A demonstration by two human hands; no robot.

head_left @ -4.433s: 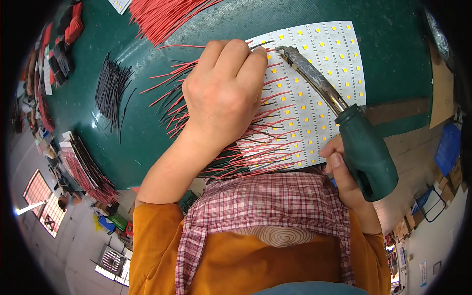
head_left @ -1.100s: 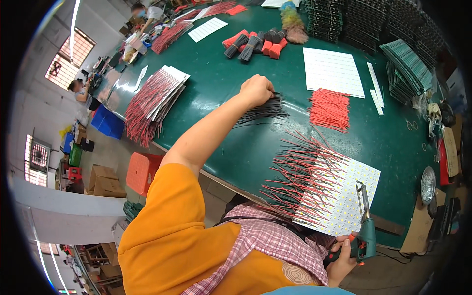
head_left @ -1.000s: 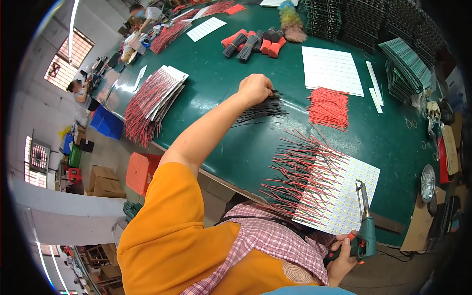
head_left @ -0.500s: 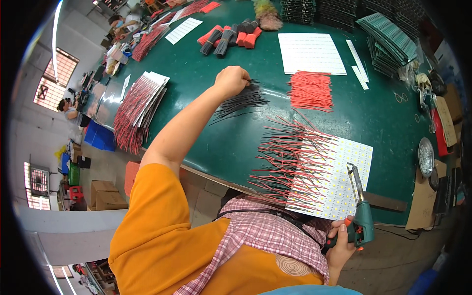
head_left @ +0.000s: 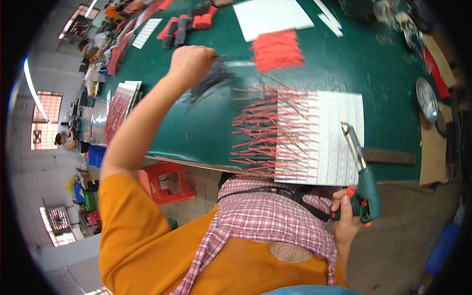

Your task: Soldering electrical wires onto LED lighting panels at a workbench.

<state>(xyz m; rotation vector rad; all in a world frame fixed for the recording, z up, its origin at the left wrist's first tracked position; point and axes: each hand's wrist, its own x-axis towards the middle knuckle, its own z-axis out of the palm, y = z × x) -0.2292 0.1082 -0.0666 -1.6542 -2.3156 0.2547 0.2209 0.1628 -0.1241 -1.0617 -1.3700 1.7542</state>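
At the far side of a loose pile of black wires (head_left: 214,81), my left hand (head_left: 191,64) is closed, its fingertips pinched on the end of a black wire. My right hand (head_left: 347,214) grips a green soldering gun (head_left: 369,194) by its handle. The gun's metal tip slants up over a white LED panel (head_left: 337,137) dotted with small yellow squares. Red and black wires (head_left: 260,130) fan out leftward from the panel, which lies at the table's near edge. Beyond it sits a pile of red wires (head_left: 278,50).
A white sheet (head_left: 273,17) and narrow white strips (head_left: 329,24) lie at the back of the green table (head_left: 196,130). Stacked wired panels (head_left: 123,105) stand at the left, tied wire bundles (head_left: 183,29) behind. A metal dish (head_left: 427,100) is at right, a red stool (head_left: 167,183) below the edge.
The whole view has shifted, so the table's things appear higher and farther left. My left hand stays at the black wires; my right hand still holds the soldering gun over the panel.
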